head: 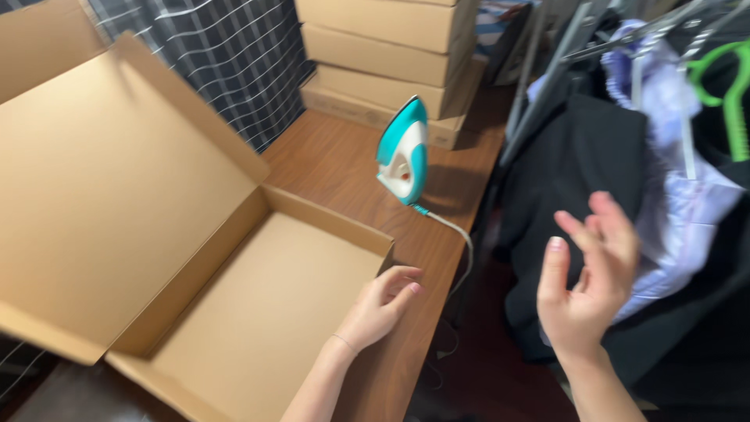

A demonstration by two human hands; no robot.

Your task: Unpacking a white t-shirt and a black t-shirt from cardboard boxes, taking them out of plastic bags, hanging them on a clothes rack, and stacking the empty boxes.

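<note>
Head view shows the left hand (380,305) resting with loosely curled fingers (402,280) on the near corner of the open cardboard box (258,312) on the wooden desk (336,160). Its right hand (587,283) hovers empty, fingers spread, before dark hanging clothes (578,156). Behind the box stands an upright teal-and-white iron (404,150).

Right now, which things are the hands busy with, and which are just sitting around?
In use:
- open cardboard box, left hand at its corner
- hanging clothes, nearest the empty right hand

Lying about:
- teal iron, upright on the table
- stacked boxes
- green hanger
</note>
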